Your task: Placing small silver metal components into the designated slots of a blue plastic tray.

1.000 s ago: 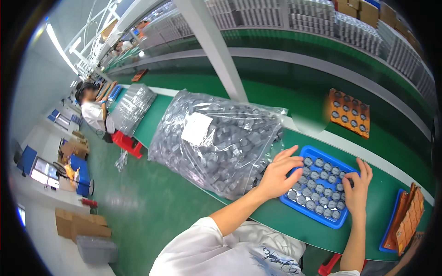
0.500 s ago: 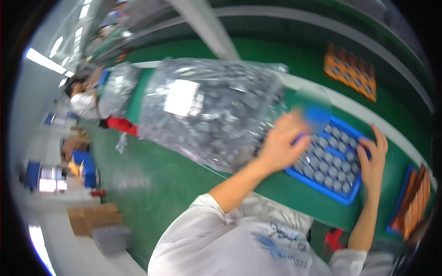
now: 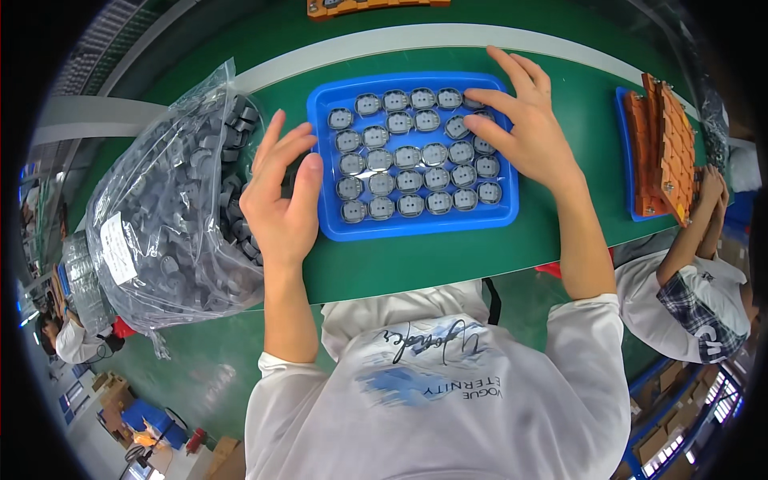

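A blue tray (image 3: pixel 416 230) lies in front of me with rows of small grey plastic parts (image 3: pixel 409 158), with a few gaps between them. At its left rim, my left hand (image 3: pixel 280 196) is open, fingers apart and holding nothing. Over the tray's far right corner is my right hand (image 3: pixel 532 128), also open. Its index finger and thumb are spread above the corner parts and partly hide them; whether they touch a part I cannot tell. Left of my left hand, a large clear plastic bag (image 3: pixel 172 232) is full of loose grey parts, its mouth toward the tray.
Orange slatted racks (image 3: pixel 676 152) lean in another blue tray (image 3: pixel 626 160) at the right, where a co-worker's hands (image 3: pixel 710 196) are. Another orange rack (image 3: pixel 376 6) lies beyond the white ledge (image 3: pixel 376 42). The green table (image 3: pixel 352 272) ends at my waist.
My view has swung from the left to straight over the tray. My left hand, earlier blurred at the tray's far left corner, is now spread at its left rim. My right hand is at the far right corner.
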### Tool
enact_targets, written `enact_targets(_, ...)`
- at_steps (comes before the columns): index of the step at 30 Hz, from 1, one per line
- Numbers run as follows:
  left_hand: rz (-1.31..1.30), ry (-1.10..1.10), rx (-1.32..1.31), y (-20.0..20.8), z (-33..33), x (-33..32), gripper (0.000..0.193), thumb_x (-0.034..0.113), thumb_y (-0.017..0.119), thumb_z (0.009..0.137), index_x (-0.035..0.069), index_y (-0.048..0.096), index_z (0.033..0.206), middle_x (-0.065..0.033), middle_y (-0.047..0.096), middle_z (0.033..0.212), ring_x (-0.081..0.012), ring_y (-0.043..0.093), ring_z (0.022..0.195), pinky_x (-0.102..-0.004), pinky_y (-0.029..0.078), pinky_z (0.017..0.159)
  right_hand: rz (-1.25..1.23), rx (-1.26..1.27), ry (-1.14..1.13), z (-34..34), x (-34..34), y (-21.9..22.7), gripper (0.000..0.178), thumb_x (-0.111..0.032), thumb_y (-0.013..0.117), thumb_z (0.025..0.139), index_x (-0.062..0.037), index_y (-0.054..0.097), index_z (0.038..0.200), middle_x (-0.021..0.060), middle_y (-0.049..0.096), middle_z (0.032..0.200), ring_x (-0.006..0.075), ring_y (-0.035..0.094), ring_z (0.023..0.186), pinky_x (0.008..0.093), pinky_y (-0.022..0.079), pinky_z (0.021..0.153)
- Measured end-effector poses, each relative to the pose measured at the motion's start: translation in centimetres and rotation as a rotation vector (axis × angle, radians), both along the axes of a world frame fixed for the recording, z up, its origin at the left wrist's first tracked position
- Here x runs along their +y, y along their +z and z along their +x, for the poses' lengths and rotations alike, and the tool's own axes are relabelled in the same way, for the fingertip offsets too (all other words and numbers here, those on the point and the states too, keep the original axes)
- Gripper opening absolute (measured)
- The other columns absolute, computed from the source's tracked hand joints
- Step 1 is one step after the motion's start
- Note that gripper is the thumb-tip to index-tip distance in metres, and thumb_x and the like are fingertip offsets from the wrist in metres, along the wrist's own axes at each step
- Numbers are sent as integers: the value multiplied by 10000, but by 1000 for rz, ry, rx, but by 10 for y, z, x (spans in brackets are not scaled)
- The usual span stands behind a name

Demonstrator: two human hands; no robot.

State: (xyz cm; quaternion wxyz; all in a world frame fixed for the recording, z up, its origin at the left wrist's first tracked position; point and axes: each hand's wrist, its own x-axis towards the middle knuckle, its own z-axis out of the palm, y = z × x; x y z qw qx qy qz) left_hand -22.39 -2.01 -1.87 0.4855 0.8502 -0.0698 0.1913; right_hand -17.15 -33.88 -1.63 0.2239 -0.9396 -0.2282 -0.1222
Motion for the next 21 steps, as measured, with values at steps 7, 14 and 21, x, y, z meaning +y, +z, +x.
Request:
enact_targets(7, -3, 1, 0, 2, -3, 3, 195, 106, 699, 916, 1, 748, 1072, -151, 745, 1188, -374, 560, 1361, -458, 446, 1101, 73, -31, -51, -3, 5, 2, 212, -201, 771, 878, -109, 774, 1069, 91, 495, 1543, 355, 367, 1441, 463, 401, 1145)
enact_targets(14, -4, -8, -4, 1, 0, 4, 194, 107, 705, 913, 4, 748, 1072, -148, 746, 1185, -371, 560, 1362, -454, 446, 1099, 38, -55, -86, 8, 6, -9, 146, -172, 718, 919, -116, 785, 1037, 67, 543, 1506, 337, 398, 1419, 445, 410, 1132)
enact_targets(21, 254, -2, -38, 4, 4, -4, 210, 141, 735, 888, 37, 759, 1069, -166, 683, 1309, -409, 507, 1388, -487, 417, 1120, 21, 4, -96, 9, 1, -4, 164, -169, 717, 922, -140, 795, 1063, 52, 541, 1514, 326, 398, 1423, 432, 393, 1146)
